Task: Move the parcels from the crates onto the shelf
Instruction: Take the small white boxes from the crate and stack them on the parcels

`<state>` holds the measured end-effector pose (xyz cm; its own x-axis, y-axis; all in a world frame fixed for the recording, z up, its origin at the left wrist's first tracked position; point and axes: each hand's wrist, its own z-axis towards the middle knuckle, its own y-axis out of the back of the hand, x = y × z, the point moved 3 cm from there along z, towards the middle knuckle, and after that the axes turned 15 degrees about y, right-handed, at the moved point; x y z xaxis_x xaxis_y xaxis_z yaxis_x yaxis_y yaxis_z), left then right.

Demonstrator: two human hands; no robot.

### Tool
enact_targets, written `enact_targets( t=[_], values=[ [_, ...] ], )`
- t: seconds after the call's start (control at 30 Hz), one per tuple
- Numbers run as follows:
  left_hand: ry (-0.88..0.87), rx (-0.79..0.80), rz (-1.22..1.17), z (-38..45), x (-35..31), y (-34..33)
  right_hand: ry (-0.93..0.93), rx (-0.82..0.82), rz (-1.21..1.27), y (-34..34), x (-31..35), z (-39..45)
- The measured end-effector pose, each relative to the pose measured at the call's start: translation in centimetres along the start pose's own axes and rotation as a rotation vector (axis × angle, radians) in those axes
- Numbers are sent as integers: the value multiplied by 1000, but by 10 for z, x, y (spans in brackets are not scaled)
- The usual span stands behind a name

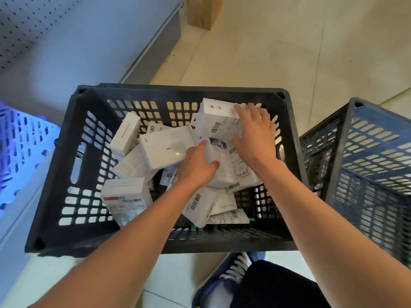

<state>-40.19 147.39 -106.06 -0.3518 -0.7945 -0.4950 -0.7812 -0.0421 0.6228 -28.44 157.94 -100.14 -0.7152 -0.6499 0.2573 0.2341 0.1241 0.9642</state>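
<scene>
Two crates stand on the floor (255,52) before you: a black crate (178,90) holding roughly a dozen white parcels, and a second crate (364,138) at right, its contents unseen. Your left hand (198,165) grips a flat parcel (219,161), long axis running away from you. Your right hand (255,132) rests with spread fingers on a box (219,121) at the far wall. One gray shelf (89,41) lies upper left.

— What sort of place was it?
— A stockroom or shop: a grey pegboard-backed shelf (66,41) on the far left, slotted plastic crates (367,152) holding barcoded boxes (220,118) on a tiled floor (289,52).
</scene>
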Motion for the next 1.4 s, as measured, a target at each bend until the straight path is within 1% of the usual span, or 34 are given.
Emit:
enact_targets(
  t=[0.1, 0.3, 0.47, 0.57, 0.7, 0.93, 1.07, 1.17, 1.4],
  values=[
    [-9, -20, 28, 4, -1, -9, 28, 13, -21, -8, -5, 0],
    [9, -51, -56, 4, -4, -12, 38, 7, -89, -9, -12, 0],
    [27, -20, -112, 4, -3, -8, 39, -72, -101, -9, -17, -1],
    [34, -5, -137, 2, -3, -7, 71, -120, -59, -10, -15, -2],
    [56, 26, -190, -3, -4, -3, 84, -32, 76, -10, -11, 0],
    [77, 68, -318, -19, -8, 9, 87, -143, 209, -1, -9, -15],
    [50, 44, -343, -35, -3, 26, 83, -213, 240, 8, 6, -26],
    [38, 14, -365, -52, 11, 48, 86, -231, 236, 15, 22, -32],
    [98, -140, -388, -104, 62, 111, 107, -230, 363, 39, 77, -49]
  ],
)
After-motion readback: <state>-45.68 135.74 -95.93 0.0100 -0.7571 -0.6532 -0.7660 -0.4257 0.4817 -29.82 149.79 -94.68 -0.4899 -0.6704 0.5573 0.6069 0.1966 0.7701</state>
